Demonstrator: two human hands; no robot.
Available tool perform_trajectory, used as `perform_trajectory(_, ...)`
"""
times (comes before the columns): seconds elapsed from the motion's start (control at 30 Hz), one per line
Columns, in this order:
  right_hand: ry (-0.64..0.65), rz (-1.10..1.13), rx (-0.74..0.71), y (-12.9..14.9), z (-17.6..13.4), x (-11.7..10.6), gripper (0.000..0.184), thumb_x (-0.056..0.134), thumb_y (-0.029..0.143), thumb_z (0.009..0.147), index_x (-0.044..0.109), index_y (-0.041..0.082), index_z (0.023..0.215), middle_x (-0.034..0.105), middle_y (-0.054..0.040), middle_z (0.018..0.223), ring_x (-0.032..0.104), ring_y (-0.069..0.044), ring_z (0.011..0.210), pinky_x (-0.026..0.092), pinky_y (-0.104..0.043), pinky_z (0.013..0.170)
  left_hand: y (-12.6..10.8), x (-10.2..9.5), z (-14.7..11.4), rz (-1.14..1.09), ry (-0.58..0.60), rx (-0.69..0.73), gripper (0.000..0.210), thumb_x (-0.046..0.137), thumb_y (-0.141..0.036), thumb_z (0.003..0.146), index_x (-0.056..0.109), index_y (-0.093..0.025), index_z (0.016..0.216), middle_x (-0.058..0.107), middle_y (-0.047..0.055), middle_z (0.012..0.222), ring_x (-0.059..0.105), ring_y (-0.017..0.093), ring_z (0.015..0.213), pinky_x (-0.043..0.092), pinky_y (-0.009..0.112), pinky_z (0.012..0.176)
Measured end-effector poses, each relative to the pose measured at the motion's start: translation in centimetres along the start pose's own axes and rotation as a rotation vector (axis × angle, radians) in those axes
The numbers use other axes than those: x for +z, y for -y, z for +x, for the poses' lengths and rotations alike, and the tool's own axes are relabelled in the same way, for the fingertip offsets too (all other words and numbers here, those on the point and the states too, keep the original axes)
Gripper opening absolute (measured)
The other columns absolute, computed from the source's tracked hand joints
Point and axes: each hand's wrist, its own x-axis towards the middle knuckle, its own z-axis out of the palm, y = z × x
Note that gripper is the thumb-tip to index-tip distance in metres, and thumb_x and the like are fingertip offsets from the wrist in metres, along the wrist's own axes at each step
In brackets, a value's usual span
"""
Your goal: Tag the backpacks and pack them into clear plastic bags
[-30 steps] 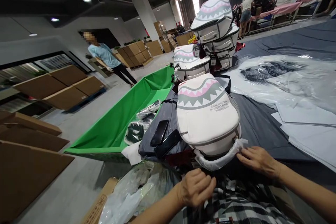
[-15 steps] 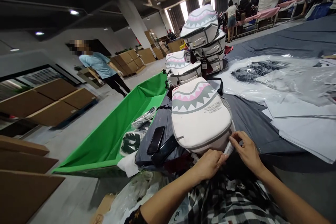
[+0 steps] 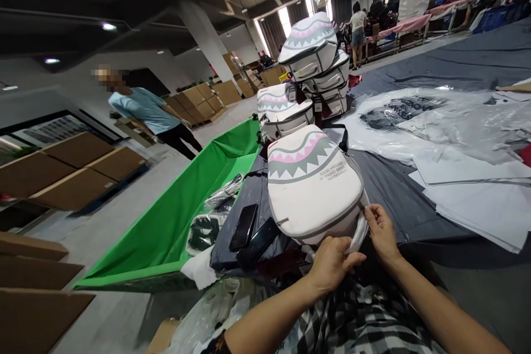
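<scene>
Head cam: the bag [image 3: 313, 193] is right in front of the wearer, lying flat on the near edge of the dark-covered table [image 3: 385, 191] with its printed face up. It's white with a grey and pink zigzag band, and the lettering reads upside down from here. A strip of white wrap [image 3: 360, 229] sits at its near right corner, and both hands are on that.

The left hand [image 3: 332, 260] is curled against the bag's near edge, with the low end of the wrap caught between thumb and finger. The right hand [image 3: 380, 232] pinches the upper end between thumb and fingertips — a light hold, by the look of it. The two hands are close together but not touching.

Just left of the bag there are two dark phones [image 3: 244, 227] side by side. Beyond the bag, more of the same white ones stand in a low pile [image 3: 286, 110] and a taller stack [image 3: 315, 61]. Over to the right it's clear plastic [image 3: 398, 116], with loose white sheets [image 3: 477, 199] nearer the wearer.

Left of the table is a green bin [image 3: 153, 227] with some plastic-wrapped packs [image 3: 203, 232] inside. Past that, someone in a light blue shirt [image 3: 136, 108] is on the floor side — cardboard boxes [image 3: 78, 166] sit near them.
</scene>
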Motion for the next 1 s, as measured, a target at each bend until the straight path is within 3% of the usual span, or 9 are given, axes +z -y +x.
perform_trajectory(0.17,0.000,-0.127,-0.103,1.0,0.7,-2.7,0.053,0.061,0.074,0.081,0.054,0.022,0.086,0.050,0.0027,0.062,0.046,-0.015,0.050,0.041,-0.028,0.046,-0.1,0.3,0.3,0.211,-0.067,0.015,0.033,0.070,-0.043,0.089,0.064,-0.017,0.071,0.066,0.001,0.059,0.062,0.014,0.057,0.031,0.022,0.052)
perform_trajectory(0.27,0.033,-0.461,-0.600,3.7,0.9,-4.6,0.030,0.062,0.047,0.093,0.061,0.022,0.108,0.065,-0.0087,0.097,0.062,-0.023,0.089,0.052,-0.036,0.079,0.2,0.9,0.7,0.371,-0.119,0.094,0.032,0.068,-0.044,0.091,0.066,-0.017,0.073,0.066,0.000,0.059,0.059,0.013,0.055,0.028,0.023,0.050)
perform_trajectory(0.37,0.535,-0.732,-1.144,5.4,1.4,-4.7,0.020,0.047,0.028,0.103,0.061,0.021,0.115,0.068,-0.0076,0.098,0.064,-0.020,0.093,0.048,-0.037,0.093,0.8,1.4,0.9,0.618,-0.217,0.261,0.026,0.067,-0.041,0.092,0.070,-0.017,0.082,0.068,0.002,0.063,0.059,0.015,0.055,0.030,0.025,0.050)
perform_trajectory(0.47,0.872,-0.857,-1.304,5.5,2.3,-4.0,0.017,0.047,0.026,0.103,0.062,0.019,0.104,0.068,-0.0017,0.080,0.061,-0.017,0.073,0.045,-0.036,0.086,2.6,0.9,0.4,0.782,-0.302,0.468,0.022,0.065,-0.036,0.094,0.069,-0.017,0.084,0.069,0.003,0.067,0.063,0.018,0.066,0.039,0.027,0.059)
perform_trajectory(0.6,0.861,-0.992,-1.416,5.0,3.4,-3.6,0.020,0.046,0.019,0.101,0.061,0.018,0.088,0.065,-0.0013,0.074,0.055,-0.016,0.066,0.042,-0.035,0.076,6.7,-1.0,-1.2,1.038,-0.666,0.802,0.010,0.058,-0.020,0.097,0.068,-0.019,0.097,0.071,0.001,0.077,0.062,0.017,0.076,0.043,0.031,0.073)
perform_trajectory(0.73,0.745,-0.996,-1.581,4.8,3.8,-3.8,0.032,0.034,0.011,0.101,0.064,0.017,0.090,0.061,-0.0023,0.066,0.047,-0.017,0.058,0.039,-0.035,0.065,8.0,-1.5,-2.8,0.980,-0.838,0.820,0.016,0.064,-0.026,0.095,0.067,-0.023,0.110,0.074,0.004,0.100,0.062,0.018,0.089,0.044,0.032,0.087)
perform_trajectory(0.8,0.762,-0.967,-1.510,4.7,3.9,-4.0,0.034,0.033,0.018,0.103,0.067,0.017,0.101,0.063,-0.0045,0.068,0.050,-0.018,0.060,0.041,-0.035,0.066,6.3,-1.4,-3.3,0.831,-0.745,0.786,0.036,0.062,-0.045,0.095,0.063,-0.019,0.119,0.072,0.010,0.112,0.062,0.023,0.105,0.046,0.035,0.095)
perform_trajectory(0.87,0.840,-0.926,-1.345,4.6,4.1,-4.4,0.038,0.032,0.029,0.106,0.068,0.018,0.110,0.063,-0.0056,0.070,0.052,-0.018,0.063,0.044,-0.036,0.068,3.2,-1.7,-3.0,0.583,-0.522,0.661,0.053,0.046,-0.056,0.099,0.057,-0.013,0.129,0.069,0.015,0.120,0.062,0.024,0.111,0.047,0.036,0.098)
perform_trajectory(1.0,0.935,-0.879,-1.080,4.6,4.8,-5.1,0.046,0.029,0.042,0.105,0.070,0.021,0.101,0.062,-0.0071,0.069,0.053,-0.020,0.064,0.048,-0.038,0.069,-2.8,-3.0,0.5,0.187,-0.010,0.295,0.053,0.022,-0.042,0.106,0.066,-0.012,0.106,0.070,0.012,0.102,0.066,0.022,0.093,0.049,0.033,0.090)
